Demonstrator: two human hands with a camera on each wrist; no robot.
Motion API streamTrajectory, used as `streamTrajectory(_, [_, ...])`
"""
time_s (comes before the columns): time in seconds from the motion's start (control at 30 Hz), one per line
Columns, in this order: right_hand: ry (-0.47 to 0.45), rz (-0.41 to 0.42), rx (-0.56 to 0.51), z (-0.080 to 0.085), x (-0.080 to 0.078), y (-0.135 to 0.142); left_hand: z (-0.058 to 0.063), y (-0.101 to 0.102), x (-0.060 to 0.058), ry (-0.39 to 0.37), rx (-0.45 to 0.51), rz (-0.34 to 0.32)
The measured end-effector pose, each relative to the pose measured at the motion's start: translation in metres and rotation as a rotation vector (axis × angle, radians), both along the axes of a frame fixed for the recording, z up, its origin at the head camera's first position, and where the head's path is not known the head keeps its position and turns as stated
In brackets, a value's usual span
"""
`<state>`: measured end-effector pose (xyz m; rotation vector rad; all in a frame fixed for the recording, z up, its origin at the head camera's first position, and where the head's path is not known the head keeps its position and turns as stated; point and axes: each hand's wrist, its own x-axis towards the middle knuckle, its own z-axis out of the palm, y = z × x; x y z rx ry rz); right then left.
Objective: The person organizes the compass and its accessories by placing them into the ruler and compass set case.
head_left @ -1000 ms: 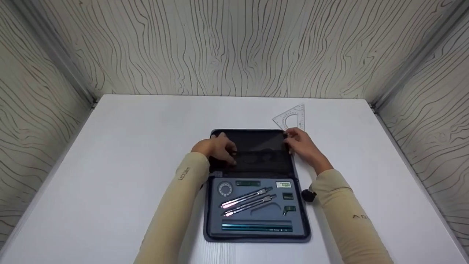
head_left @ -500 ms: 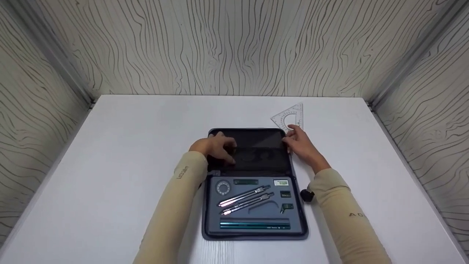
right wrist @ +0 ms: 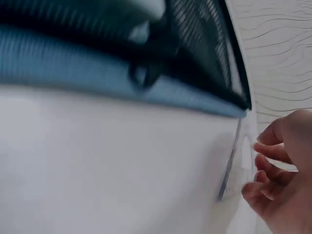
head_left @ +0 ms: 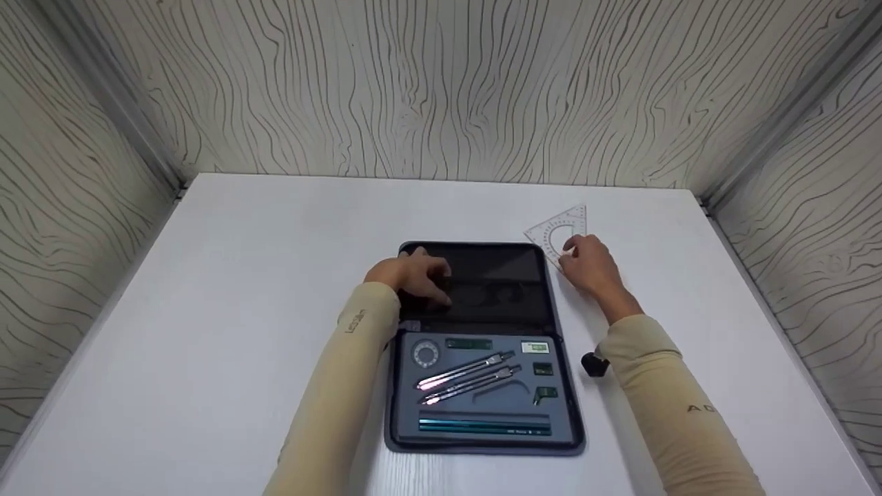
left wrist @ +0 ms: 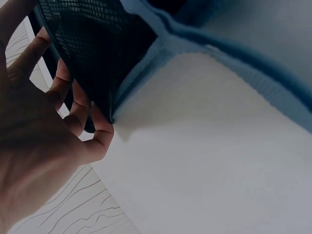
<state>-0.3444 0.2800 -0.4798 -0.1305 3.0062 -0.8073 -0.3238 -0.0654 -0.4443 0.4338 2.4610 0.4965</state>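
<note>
A zipped drawing-set case (head_left: 482,444) lies opened flat on the white table. Its foam tray holds two compasses (head_left: 468,375), pencils (head_left: 484,424) and small green parts. At the left edge of the dark mesh-lined lid (head_left: 510,262), my left hand (head_left: 413,275) holds on; the left wrist view shows fingers curled round the edge beside the mesh (left wrist: 87,44). My right hand (head_left: 592,265) is beyond the lid's right edge, fingertips at the lower side of a clear set square (head_left: 551,224). In the right wrist view, thumb and fingers bend loosely apart beside the set square (right wrist: 235,168).
The white tabletop (head_left: 255,289) extends on both sides of the case. Wood-patterned panels (head_left: 441,89) close off the back and sides. A small round black object (head_left: 594,364) shows beneath my right forearm.
My right hand has left the lid's upper right edge and moved right to the set square, which has shifted slightly right. My left hand has stayed at the lid's left edge.
</note>
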Motion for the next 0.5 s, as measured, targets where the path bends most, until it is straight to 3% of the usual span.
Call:
streamTrajectory(0.13, [-0.093,0.075,0.12,0.005,0.006,0.013,-0.002,0.002,-0.001,-0.011,0.019,-0.023])
streamTrajectory(0.27, [-0.193,0.077,0.173,0.013,0.013,0.015,-0.003,0.001,-0.001,-0.008,0.009,-0.014])
streamTrajectory(0.5, [-0.246,0.078,0.232,0.02,0.024,0.013,-0.004,-0.002,0.002,0.005,0.02,0.018])
